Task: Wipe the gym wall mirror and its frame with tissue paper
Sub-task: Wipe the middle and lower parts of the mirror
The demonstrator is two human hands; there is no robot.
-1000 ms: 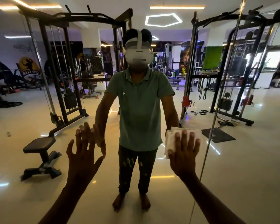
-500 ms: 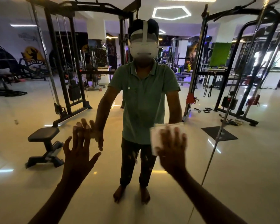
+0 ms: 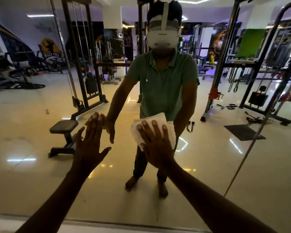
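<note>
Pressing the folded tissue paper (image 3: 160, 125) flat on the mirror (image 3: 208, 165), the right hand (image 3: 156, 145) should overlap strokes; the left hand (image 3: 89, 142), spread empty, braces.

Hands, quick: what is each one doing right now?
Left hand: open, fingers spread flat on the mirror, holding nothing.
Right hand: open, palm pressing the tissue paper against the mirror.

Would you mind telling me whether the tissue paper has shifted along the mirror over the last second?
Yes. The tissue paper under the right hand has slid leftward, away from the mirror seam.
</note>
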